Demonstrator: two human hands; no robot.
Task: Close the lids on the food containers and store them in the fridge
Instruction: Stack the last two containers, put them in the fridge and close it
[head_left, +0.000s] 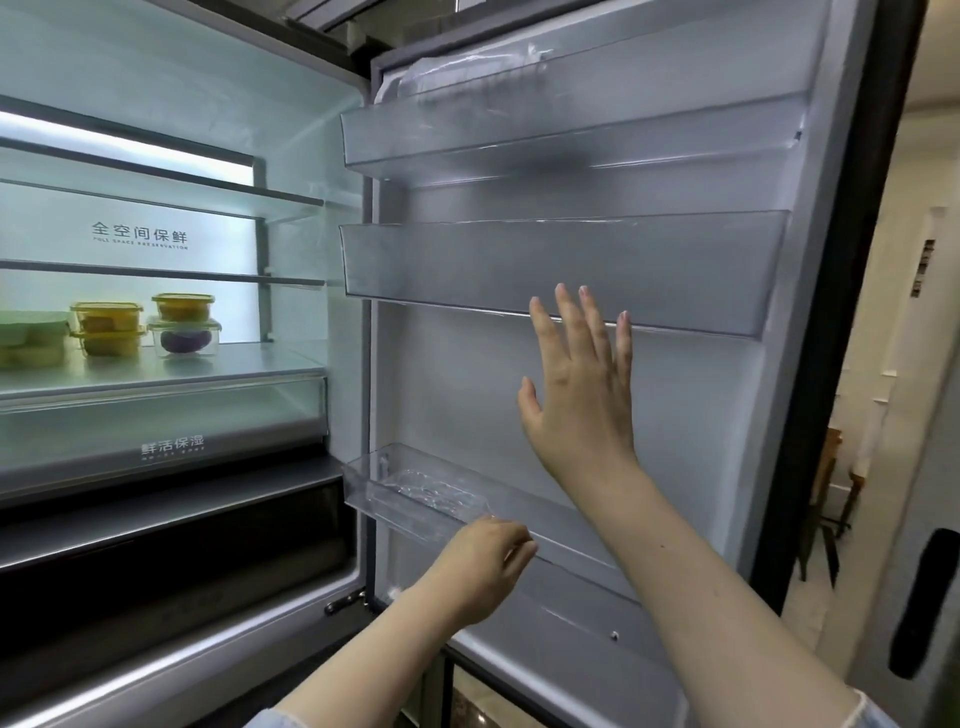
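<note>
Now both hands (579, 384) at fridge door (597, 270).

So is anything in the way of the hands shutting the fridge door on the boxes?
Nothing visible is. The right hand is spread flat at the inner door panel, and the left hand is at the lower door bin. The food containers sit well back on their shelf, clear of the doorway.

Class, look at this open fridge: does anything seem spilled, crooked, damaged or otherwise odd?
Nothing stands out. The lidded containers sit upright in neat stacks on one shelf, and the door bins look level and intact.
</note>
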